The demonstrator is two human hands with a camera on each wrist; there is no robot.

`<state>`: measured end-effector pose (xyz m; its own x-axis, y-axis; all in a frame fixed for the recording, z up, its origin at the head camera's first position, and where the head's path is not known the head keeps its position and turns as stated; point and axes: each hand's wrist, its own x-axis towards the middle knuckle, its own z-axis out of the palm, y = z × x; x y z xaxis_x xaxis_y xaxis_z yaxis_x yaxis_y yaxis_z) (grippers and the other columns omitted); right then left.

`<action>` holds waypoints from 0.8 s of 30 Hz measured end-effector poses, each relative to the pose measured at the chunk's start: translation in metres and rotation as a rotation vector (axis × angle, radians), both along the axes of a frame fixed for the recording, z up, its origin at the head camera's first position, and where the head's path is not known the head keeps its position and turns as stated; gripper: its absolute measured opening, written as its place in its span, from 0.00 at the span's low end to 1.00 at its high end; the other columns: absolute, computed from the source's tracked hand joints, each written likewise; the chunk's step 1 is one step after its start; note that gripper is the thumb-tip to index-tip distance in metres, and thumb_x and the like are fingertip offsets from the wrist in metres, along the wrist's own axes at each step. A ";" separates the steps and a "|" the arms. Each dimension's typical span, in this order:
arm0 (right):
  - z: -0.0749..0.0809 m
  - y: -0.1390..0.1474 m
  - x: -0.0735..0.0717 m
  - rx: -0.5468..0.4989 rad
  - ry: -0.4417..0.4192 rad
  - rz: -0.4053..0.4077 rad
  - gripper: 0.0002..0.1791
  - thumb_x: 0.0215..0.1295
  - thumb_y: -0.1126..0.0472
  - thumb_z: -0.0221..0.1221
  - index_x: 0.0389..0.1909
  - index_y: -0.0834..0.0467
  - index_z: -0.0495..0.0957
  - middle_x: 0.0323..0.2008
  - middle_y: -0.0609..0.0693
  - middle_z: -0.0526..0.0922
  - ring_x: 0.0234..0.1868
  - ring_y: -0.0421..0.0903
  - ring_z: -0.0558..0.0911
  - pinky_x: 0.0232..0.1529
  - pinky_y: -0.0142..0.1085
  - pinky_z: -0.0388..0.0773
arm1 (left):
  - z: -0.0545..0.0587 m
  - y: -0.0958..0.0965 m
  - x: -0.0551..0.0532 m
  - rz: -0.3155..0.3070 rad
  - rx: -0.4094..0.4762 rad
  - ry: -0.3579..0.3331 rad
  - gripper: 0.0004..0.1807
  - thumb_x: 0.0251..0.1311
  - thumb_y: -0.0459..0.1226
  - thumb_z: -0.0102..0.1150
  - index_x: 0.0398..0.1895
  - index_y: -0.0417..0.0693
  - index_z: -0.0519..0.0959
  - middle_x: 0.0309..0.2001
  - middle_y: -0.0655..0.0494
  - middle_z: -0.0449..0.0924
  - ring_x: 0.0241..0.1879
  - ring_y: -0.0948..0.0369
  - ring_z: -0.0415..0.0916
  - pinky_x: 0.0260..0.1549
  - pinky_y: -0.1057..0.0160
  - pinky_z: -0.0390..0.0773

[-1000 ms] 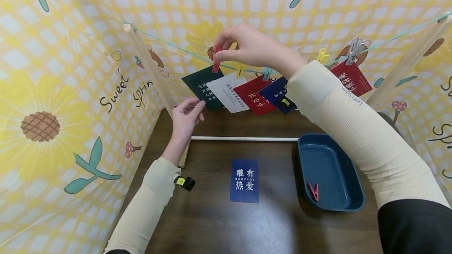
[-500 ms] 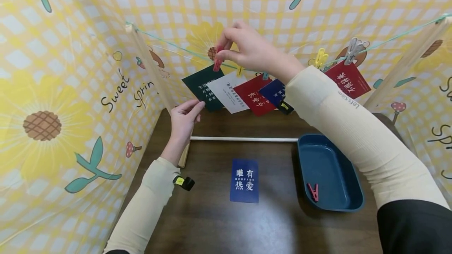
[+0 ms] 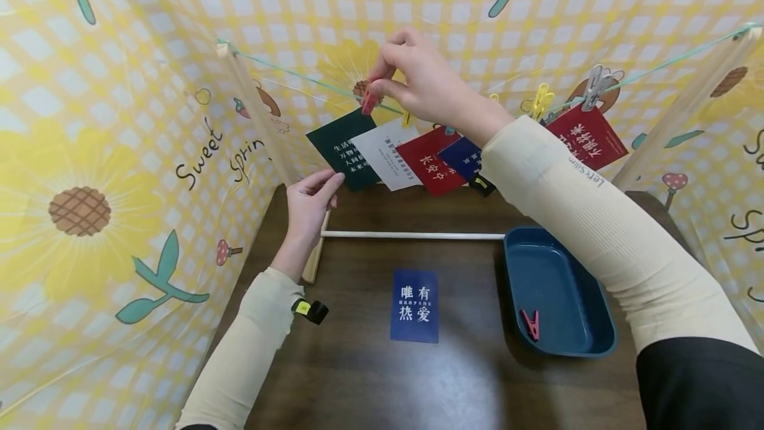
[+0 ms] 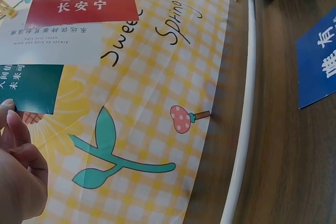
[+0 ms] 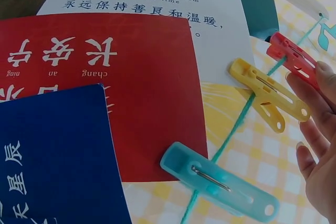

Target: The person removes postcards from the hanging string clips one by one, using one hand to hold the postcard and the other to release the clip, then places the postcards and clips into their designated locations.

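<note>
My right hand [image 3: 424,78] pinches a red clothespin [image 5: 294,59] between thumb and fingers, at the upper corner of a dark green card [image 3: 340,141] beside the green string [image 5: 233,132]. Lower down, my left hand [image 3: 309,201] pinches that card's lower corner between thumb and forefinger. Overlapping the green card is a white card [image 3: 388,158]. Beyond it hang a red card [image 3: 426,161] and a blue card [image 3: 462,156], the latter partly hidden by my right wrist. A yellow clothespin [image 5: 268,90] and a light blue clothespin [image 5: 218,182] sit on the string.
Wooden posts [image 3: 253,108] carry the string, with a white rod [image 3: 412,235] low between them. Another red card [image 3: 587,135] hangs from a clear clothespin [image 3: 597,87]. A blue card [image 3: 414,306] lies on the table [image 3: 358,377]. The blue tray [image 3: 604,324] holds a pink clothespin [image 3: 530,324].
My right hand has risen slightly with the red clothespin, which now tilts more. My left hand keeps its pinch on the green card's corner.
</note>
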<state>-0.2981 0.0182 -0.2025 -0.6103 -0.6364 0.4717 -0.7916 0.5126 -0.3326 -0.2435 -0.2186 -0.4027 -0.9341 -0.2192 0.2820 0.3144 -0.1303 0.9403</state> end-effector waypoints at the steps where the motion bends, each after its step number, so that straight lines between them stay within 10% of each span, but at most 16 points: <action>1: 0.000 0.000 0.000 -0.001 0.011 -0.005 0.10 0.75 0.59 0.61 0.45 0.63 0.82 0.46 0.54 0.83 0.62 0.50 0.68 0.65 0.41 0.64 | 0.000 0.000 0.000 0.004 0.001 0.000 0.06 0.65 0.29 0.69 0.35 0.49 0.90 0.24 0.62 0.83 0.17 0.66 0.71 0.20 0.73 0.70; 24: -0.001 0.007 0.001 -0.123 0.119 -0.025 0.11 0.75 0.59 0.62 0.46 0.64 0.81 0.46 0.56 0.83 0.58 0.51 0.71 0.64 0.40 0.63 | -0.007 -0.019 0.000 0.080 -0.012 -0.017 0.10 0.64 0.29 0.70 0.42 0.27 0.85 0.24 0.59 0.83 0.16 0.66 0.69 0.19 0.73 0.70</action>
